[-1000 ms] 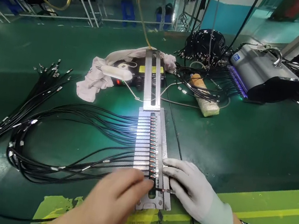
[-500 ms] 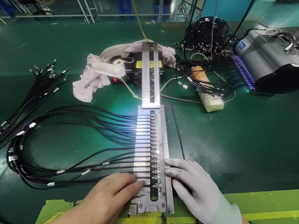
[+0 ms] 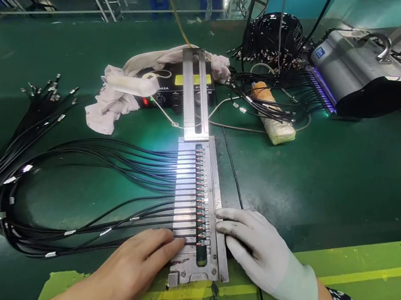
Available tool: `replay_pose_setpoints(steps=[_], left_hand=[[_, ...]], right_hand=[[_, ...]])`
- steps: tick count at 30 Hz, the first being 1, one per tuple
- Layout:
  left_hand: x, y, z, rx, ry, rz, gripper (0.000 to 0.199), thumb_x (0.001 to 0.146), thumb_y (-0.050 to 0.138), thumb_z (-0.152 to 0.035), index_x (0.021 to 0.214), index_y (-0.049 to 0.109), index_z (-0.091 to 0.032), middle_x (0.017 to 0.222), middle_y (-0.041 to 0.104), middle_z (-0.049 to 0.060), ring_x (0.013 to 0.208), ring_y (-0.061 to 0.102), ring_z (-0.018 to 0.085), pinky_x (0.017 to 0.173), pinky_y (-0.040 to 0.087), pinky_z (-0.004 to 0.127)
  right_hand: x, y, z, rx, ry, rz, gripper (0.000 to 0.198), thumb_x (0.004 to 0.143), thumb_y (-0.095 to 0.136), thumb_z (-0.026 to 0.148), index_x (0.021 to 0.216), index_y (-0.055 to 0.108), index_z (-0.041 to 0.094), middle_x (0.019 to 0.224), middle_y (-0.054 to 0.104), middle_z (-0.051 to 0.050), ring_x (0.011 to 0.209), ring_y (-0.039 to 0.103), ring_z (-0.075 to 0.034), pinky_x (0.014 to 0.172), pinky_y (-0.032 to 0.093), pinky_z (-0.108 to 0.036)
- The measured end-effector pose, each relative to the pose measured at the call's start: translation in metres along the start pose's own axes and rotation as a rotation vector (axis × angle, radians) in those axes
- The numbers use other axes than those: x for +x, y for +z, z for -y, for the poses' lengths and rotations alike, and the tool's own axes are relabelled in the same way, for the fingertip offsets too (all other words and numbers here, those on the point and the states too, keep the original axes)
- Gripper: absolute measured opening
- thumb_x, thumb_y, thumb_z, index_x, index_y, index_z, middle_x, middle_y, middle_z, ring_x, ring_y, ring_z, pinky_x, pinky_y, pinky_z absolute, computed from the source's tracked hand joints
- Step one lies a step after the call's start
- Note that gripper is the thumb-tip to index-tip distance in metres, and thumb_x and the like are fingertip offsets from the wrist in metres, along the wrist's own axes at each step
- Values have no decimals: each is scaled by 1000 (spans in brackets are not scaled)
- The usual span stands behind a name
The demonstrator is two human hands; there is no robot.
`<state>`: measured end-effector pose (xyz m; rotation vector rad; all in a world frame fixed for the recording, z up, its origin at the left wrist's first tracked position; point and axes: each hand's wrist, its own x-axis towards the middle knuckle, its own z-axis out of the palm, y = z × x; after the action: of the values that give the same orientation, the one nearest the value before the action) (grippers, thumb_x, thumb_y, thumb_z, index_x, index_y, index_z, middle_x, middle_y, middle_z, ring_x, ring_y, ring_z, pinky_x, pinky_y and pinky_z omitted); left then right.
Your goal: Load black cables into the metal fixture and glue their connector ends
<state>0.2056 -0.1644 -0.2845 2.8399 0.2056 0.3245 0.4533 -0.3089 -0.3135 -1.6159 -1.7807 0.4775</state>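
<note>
A metal fixture plate [image 3: 187, 206] lies lengthwise before me, with black cables [image 3: 137, 162] laid side by side across it. Their small metal connector ends [image 3: 200, 198] sit in a row along its slot. My left hand [image 3: 140, 257], bare, is closed at the near end of this row, thumb and fingers on the lowest black cable; the fingertips are partly hidden. In a white glove, my right hand [image 3: 263, 253] rests against the plate's right rail [image 3: 217, 199], its fingers stretched out and holding nothing.
A slotted metal bar [image 3: 192, 97] extends beyond the plate over a black control box [image 3: 167, 93] draped with cloth. At left lies a cable bundle [image 3: 43, 113]. A silver machine with purple light [image 3: 360, 69] and a wrapped roll [image 3: 273, 116] stand at back right. Yellow-green tape [image 3: 357, 268] covers the front edge.
The whole scene has shifted slightly left and up in view as the camera moved. Both hands keep their places at the fixture plate.
</note>
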Motion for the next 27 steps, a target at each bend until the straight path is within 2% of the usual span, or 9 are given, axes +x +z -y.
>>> replay_pose_setpoints(steps=[7,10,13,15,17,20,23,27], left_hand=[[2,3,1,-117,3,9,33,100,33,-9,120,59,-13,109,62,7,97,58,11,87,49,18],[-10,8,1,-39,-27,-25,35,98,38,-8,124,62,-14,116,57,10,108,53,16,95,43,26],[-26,15,1,54,-77,-5,47,94,40,-4,134,59,-21,115,57,9,105,51,17,94,37,30],[-32,18,1,65,-73,25,53,93,38,-2,140,54,-22,115,59,8,102,51,16,93,34,30],[-32,19,0,62,-73,2,54,94,36,-2,141,53,-22,115,61,6,103,51,16,94,31,31],[-29,13,-2,31,-72,-41,52,94,35,-2,138,54,-23,112,63,4,101,51,14,93,31,30],[-33,5,-7,-26,-75,-47,44,92,44,-3,133,54,-15,114,61,6,106,50,15,96,32,30],[-46,3,-17,-83,-186,-57,23,92,51,-6,111,60,-14,104,60,5,99,49,14,90,36,26]], right_hand=[[0,1,0,31,-2,-24,27,98,49,17,123,60,23,135,58,-5,122,55,-18,101,49,-37],[1,1,-1,38,10,-15,27,98,50,16,123,60,23,135,58,-5,122,56,-18,101,49,-37],[2,0,-1,46,17,-11,27,98,49,16,121,61,24,134,58,-5,121,57,-18,101,49,-37],[3,0,-2,48,22,-13,26,98,49,16,119,62,24,133,59,-4,120,57,-18,101,49,-36],[3,1,-2,45,24,-17,25,98,49,16,118,62,25,132,60,-4,120,57,-18,101,49,-36],[2,2,-3,33,24,-4,25,99,49,17,118,61,26,134,58,-2,122,56,-18,101,48,-37],[0,3,-4,5,23,18,26,99,48,18,121,61,27,137,56,-2,125,55,-18,102,48,-39],[0,3,-3,-7,7,5,25,99,48,18,118,62,26,135,58,-3,123,56,-19,100,49,-39]])
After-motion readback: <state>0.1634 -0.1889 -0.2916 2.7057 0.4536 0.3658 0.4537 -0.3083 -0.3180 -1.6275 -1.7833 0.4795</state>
